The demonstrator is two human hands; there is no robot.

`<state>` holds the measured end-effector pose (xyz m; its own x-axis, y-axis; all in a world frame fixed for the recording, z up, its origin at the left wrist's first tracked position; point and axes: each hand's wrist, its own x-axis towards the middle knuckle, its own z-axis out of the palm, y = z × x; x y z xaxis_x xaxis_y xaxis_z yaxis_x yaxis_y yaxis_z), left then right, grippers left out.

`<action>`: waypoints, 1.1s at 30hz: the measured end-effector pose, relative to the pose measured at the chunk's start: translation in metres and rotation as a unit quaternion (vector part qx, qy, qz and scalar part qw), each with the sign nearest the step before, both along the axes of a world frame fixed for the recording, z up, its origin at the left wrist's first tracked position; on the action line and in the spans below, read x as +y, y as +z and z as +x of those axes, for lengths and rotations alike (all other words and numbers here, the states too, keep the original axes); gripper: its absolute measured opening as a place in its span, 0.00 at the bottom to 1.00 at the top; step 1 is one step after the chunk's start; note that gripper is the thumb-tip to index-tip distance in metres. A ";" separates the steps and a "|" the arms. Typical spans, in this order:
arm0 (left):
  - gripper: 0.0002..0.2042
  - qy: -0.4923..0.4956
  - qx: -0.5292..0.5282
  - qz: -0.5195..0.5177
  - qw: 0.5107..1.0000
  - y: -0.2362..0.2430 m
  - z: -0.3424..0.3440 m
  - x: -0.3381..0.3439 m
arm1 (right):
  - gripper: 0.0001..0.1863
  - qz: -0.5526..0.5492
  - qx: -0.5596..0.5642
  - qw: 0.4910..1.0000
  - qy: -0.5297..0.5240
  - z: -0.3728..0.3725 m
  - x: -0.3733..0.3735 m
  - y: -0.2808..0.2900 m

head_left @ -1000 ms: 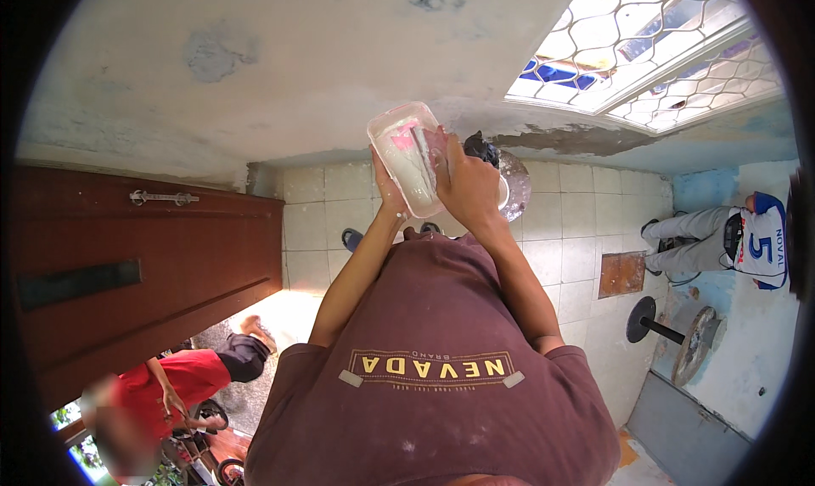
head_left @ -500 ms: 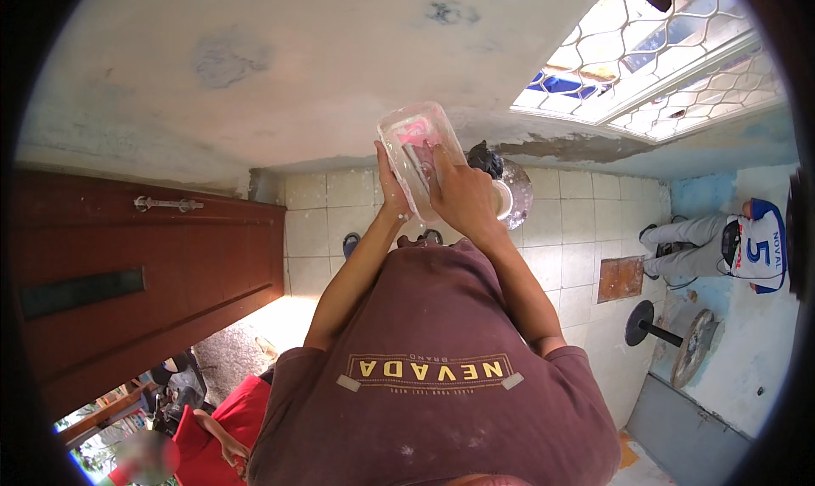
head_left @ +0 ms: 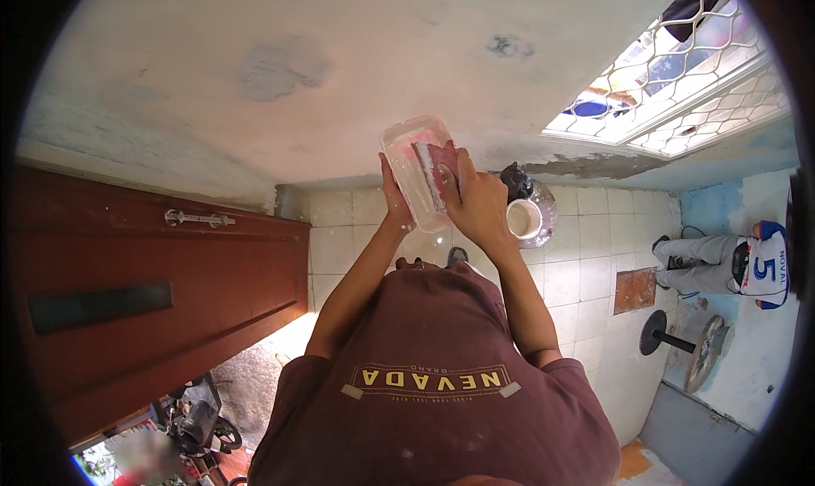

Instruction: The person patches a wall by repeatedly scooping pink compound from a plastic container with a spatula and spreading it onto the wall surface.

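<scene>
A clear plastic tub (head_left: 413,177) with pink and whitish paste in it is held up before the wall. My left hand (head_left: 396,196) grips its left side, thumb along the rim and the other fingers hidden beneath. My right hand (head_left: 480,204) is closed round a maroon putty spreader (head_left: 444,158), which is tilted over the tub's opening. Whitish paste coats the spreader's long left edge. I cannot tell whether that edge touches the tub.
A whitish bucket (head_left: 524,220) stands right of my hands beside a black plastic bag (head_left: 514,181). The patched wall (head_left: 356,70) rises ahead, with a grilled window (head_left: 671,78) at right. A brown door (head_left: 153,248) stands left. A person (head_left: 739,261) and a tipped round-topped stand (head_left: 700,354) are at right.
My right hand has raised and turned the spreader, so its maroon face and paste-coated edge now show. The view has shifted left, and the red-clothed person at lower left is mostly out of view.
</scene>
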<state>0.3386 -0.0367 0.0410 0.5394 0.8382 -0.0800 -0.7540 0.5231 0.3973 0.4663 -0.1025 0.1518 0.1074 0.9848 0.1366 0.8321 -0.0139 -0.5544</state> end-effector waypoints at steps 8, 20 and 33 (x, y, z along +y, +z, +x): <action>0.39 -0.034 -0.081 -0.006 0.996 -0.037 -0.052 0.027 | 0.19 0.005 -0.059 0.998 -0.005 -0.055 0.017 -0.007; 0.40 -0.059 0.006 -0.031 0.998 -0.016 -0.107 0.025 | 0.17 0.030 -0.049 0.997 -0.047 -0.119 0.015 -0.029; 0.44 -0.021 0.007 -0.079 0.997 -0.019 -0.178 0.019 | 0.19 0.051 -0.037 0.997 -0.039 -0.200 0.014 -0.037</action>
